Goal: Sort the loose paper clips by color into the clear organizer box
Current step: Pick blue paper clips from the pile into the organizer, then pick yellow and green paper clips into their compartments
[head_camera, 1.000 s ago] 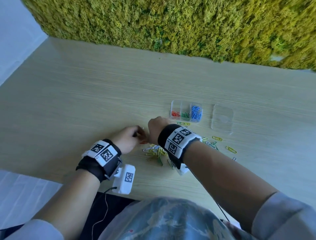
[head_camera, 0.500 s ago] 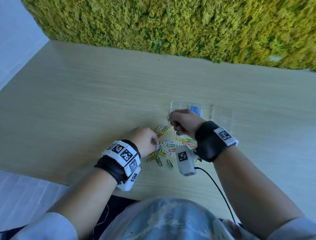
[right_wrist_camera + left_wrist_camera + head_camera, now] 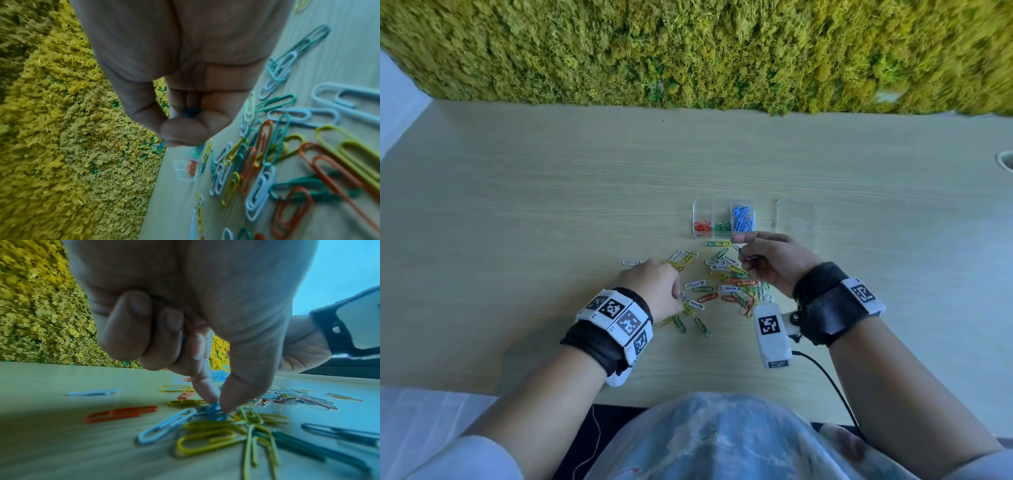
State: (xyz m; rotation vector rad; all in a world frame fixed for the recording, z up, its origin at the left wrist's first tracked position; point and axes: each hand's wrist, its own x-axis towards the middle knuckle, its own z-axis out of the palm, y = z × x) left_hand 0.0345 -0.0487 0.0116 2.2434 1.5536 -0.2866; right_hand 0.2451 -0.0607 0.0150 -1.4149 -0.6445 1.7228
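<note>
Left hand (image 3: 185,308) pinching a blue paper clip (image 3: 214,413) on the bench (image 3: 551,205), right hand (image 3: 774,262) gripping blue clips (image 3: 744,255) beside the organizer box (image 3: 723,223)

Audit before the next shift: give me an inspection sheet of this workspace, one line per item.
Surface: pale wood-grain table.
Job's things: clear organizer box holds red, green and blue clips in separate compartments; loose paper clips of mixed colors lie scattered in front of it.
Clutter: clear lid lies right of the box.
Hands: left hand pinches a blue clip on the table; right hand is raised, fingers curled on a dark clip.
Cables: black cable runs from the right wrist camera.
Surroundings: moss wall behind the table.
</note>
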